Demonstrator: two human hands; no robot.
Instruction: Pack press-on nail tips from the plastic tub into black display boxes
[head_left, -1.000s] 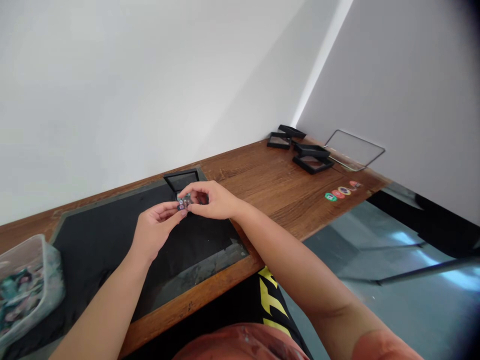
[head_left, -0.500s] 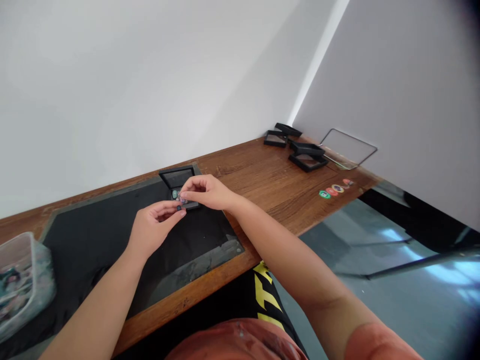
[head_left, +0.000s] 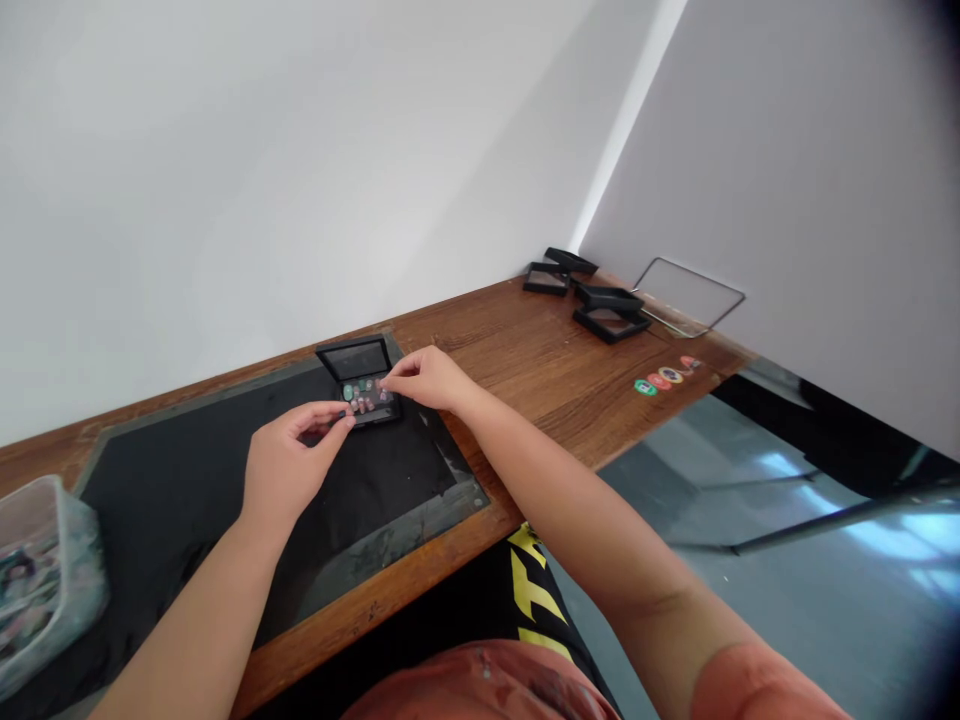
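A small black case (head_left: 387,414) stands on the dark mat with its framed lid (head_left: 358,357) tilted up at the back. Several small polished stones (head_left: 365,402), green, pinkish and pale, lie in rows inside it. At the case's front left corner my left hand (head_left: 289,460) is closed, thumb and index finger pinching a small dark stone. My right hand (head_left: 433,380) reaches in from the right, its fingertips pinched together over stones at the case's right side. Whether a stone is between those fingertips is too small to tell.
A clear plastic tub (head_left: 79,560) of mixed stones stands at the left. The black mat (head_left: 187,480) covers the left of the wooden table (head_left: 495,340). Several black frames (head_left: 611,322), a wire stand (head_left: 690,297) and round stickers (head_left: 658,380) are toward the right.
My hands have moved apart: the left a little to the left, the right slightly to the right. More of the stones in the case now show.
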